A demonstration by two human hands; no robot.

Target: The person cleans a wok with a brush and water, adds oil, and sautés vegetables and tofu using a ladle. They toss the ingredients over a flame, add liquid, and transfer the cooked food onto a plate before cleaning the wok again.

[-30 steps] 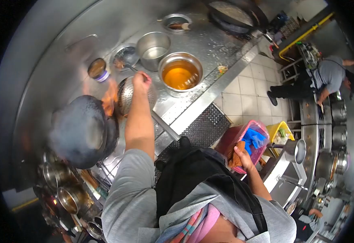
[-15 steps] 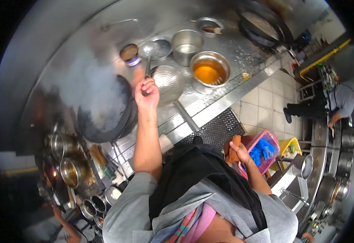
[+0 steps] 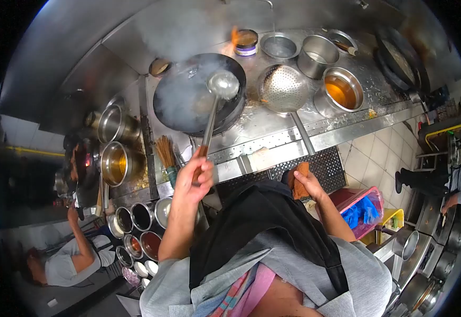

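My left hand (image 3: pixel 197 177) is wrapped round the handle of a long metal ladle (image 3: pixel 223 84). The ladle's bowl hangs over a smoking black wok (image 3: pixel 169 113), whose inside is partly veiled by the smoke. Close to my apron, my right hand (image 3: pixel 310 184) grips a folded orange-brown cloth (image 3: pixel 300 182). To the right of the wok, a round perforated strainer (image 3: pixel 283 90) rests on the steel counter, its handle pointing toward me. A metal pot of amber liquid (image 3: pixel 341 92) stands beyond the strainer's right side.
Flame shows beside a dark tin (image 3: pixel 246 43) behind the wok. A water basin (image 3: pixel 279 46) and a steel pot (image 3: pixel 317 57) stand along the back. A bamboo brush (image 3: pixel 165 152) and several seasoning containers (image 3: pixel 141 216) lie left. Other people (image 3: pixel 77 261) work at left and far right.
The view has turned left. My left hand has drawn back toward me, and the ladle's bowl has gone from near the basin to over the wok. My right hand still holds the cloth.
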